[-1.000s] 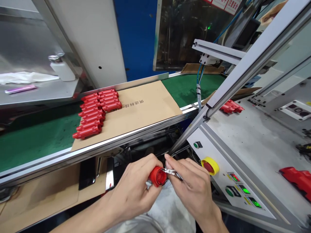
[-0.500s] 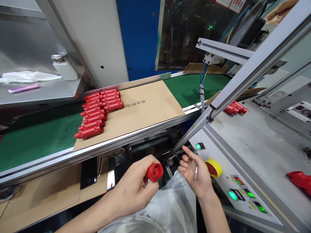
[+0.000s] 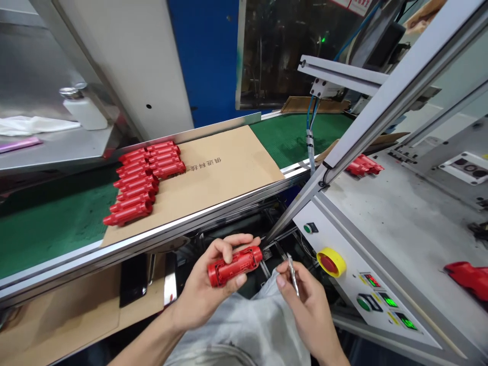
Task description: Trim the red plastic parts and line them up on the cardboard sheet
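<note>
My left hand point(image 3: 208, 287) is wrapped round a red plastic cylindrical housing point(image 3: 236, 265), its cut-out side turned up and its length slanting up to the right. Just right of it, my right hand point(image 3: 305, 300) pinches a slim silver metal tool point(image 3: 293, 274) between thumb and fingers. The tool's exact kind is too small to make out, and it stays apart from the housing. Beyond my hands, several similar red housings point(image 3: 133, 195) lie in two columns on a cardboard sheet point(image 3: 224, 188).
The cardboard rests on a green conveyor belt point(image 3: 57, 234) with metal rails. At right are a control panel point(image 3: 343, 295) with a yellow-ringed red emergency stop point(image 3: 331, 262), a slanting aluminium post point(image 3: 354, 132), and a grey worktop point(image 3: 400, 218) bearing more red parts point(image 3: 364, 165). A white bottle point(image 3: 84, 112) stands upper left.
My left hand has turned the housing from end-on to lengthwise, showing its cut-out side. My right hand's fingers have closed in on the tool. Green button lights on the panel have gone dark.
</note>
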The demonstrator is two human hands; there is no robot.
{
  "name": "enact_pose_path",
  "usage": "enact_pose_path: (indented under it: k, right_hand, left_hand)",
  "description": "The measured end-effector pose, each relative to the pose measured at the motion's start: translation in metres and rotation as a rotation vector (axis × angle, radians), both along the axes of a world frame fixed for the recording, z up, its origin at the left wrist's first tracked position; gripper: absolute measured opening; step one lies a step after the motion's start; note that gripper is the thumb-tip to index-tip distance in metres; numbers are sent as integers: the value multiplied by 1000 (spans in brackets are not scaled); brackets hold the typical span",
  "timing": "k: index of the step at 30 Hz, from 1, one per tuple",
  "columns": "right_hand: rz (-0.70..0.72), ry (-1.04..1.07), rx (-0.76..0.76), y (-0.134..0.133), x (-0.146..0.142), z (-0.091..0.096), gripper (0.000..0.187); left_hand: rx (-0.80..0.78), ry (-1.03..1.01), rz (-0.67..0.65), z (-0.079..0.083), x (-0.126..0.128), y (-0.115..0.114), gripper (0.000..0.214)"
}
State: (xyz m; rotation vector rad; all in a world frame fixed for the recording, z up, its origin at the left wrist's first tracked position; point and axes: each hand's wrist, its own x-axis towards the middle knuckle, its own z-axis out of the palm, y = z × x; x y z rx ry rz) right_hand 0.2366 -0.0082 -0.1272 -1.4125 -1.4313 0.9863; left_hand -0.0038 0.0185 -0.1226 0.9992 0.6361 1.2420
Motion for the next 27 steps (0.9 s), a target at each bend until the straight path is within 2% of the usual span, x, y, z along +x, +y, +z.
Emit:
enact_pose_path:
  k: [3,6,9,12,20,27]
  right_hand:
    - [41,-199,223,-4,-11,16,25]
    - [64,-370,432,-6,-17,22,40]
    - [77,-460,564,-8,-18,25,53]
    - [85,-517,608,-9,-18,27,58]
    - [79,-544,629,-8,-22,30,58]
    - [54,-662,669,-8,-22,29,60]
  left_hand:
    - [108,57,44,2,5,-5,24]
    - [150,74,61,4,9,-9,23]
    - [190,88,93,3,12,-14,24]
    - [236,118,139,1,15,-19,26]
    - [336,259,242,3,25,-24,25]
    - [369,273,315,5,34,-25,25]
